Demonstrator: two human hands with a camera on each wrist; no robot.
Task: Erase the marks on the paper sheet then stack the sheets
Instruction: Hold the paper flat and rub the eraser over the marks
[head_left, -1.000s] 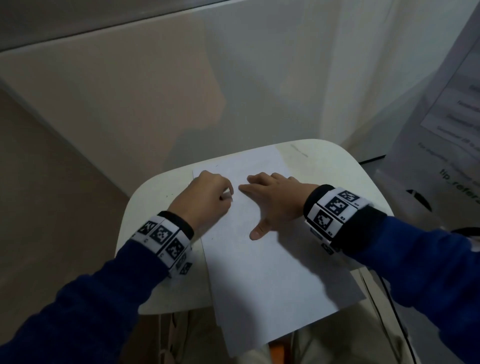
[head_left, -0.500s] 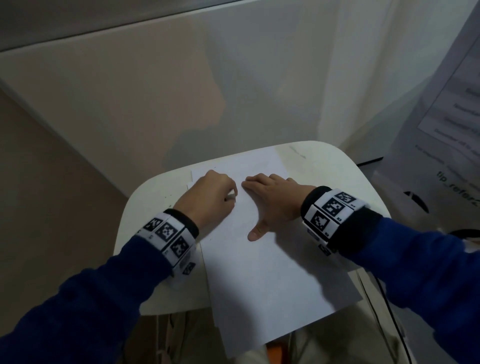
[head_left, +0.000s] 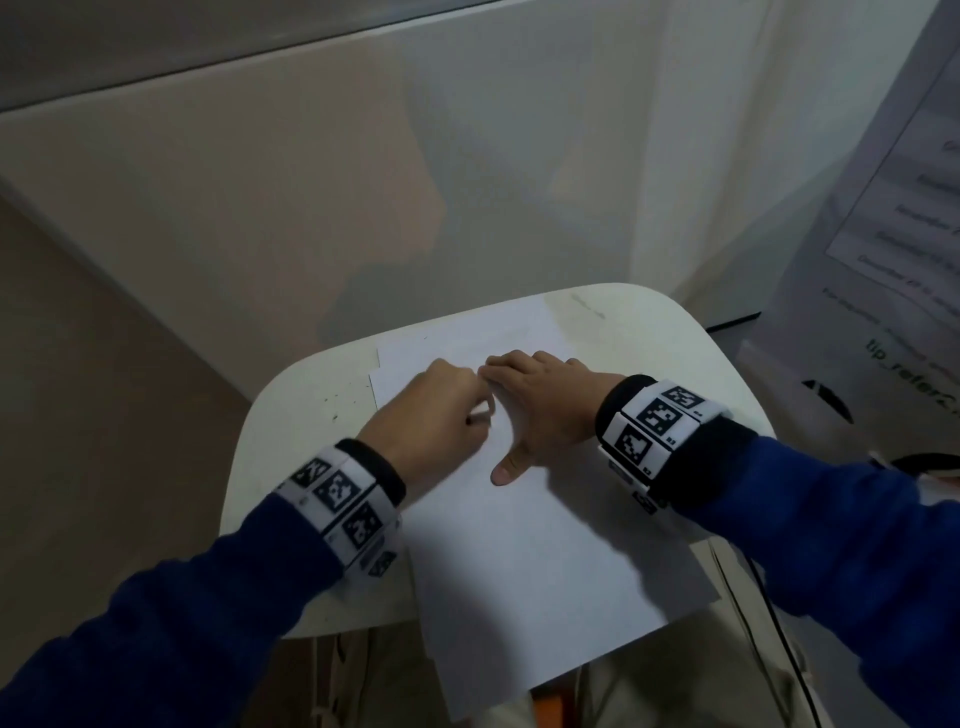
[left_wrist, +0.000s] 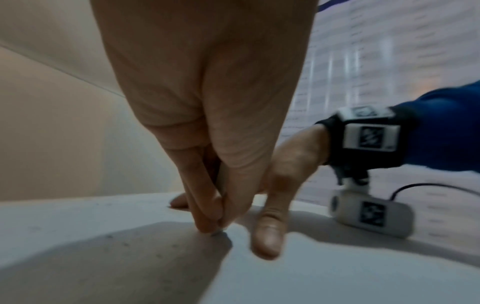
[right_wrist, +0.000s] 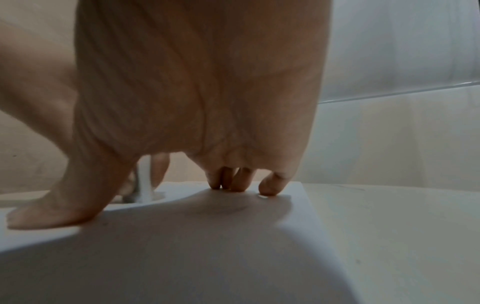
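**Eraser at work near the top of the sheet**

On the left, dark eraser crumbs (head_left: 332, 402) speckle the small white table (head_left: 291, 431) just beside the paper's edge. The left hand (head_left: 434, 421) is curled into a tight pinch around a small white eraser (head_left: 480, 414), its tip pressed down onto the top paper sheet (head_left: 519, 545) — the left wrist view shows the fingertips (left_wrist: 207, 222) bunched right at the contact point, which suits a firm, short rubbing stroke. No marks can be made out on the sheet in these views; whatever remains lies under or beside the eraser.

Right next to it, the right hand (head_left: 545, 410) lies flat with fingers straight and thumb spread, holding nothing and pressing the sheet to the table. That is likely there to stop the paper sliding or creasing under the rubbing. A second sheet (head_left: 467, 325) peeks out beneath at the far edge, slightly askew, so the stacking is not yet squared. The sheets overhang the table's near edge toward the person's lap.

Both wrists carry bands with black-and-white square marker codes (head_left: 654, 418). Far right, a printed poster (head_left: 893, 260) hangs — only "tip_refer…" reads; the rest is blurred.
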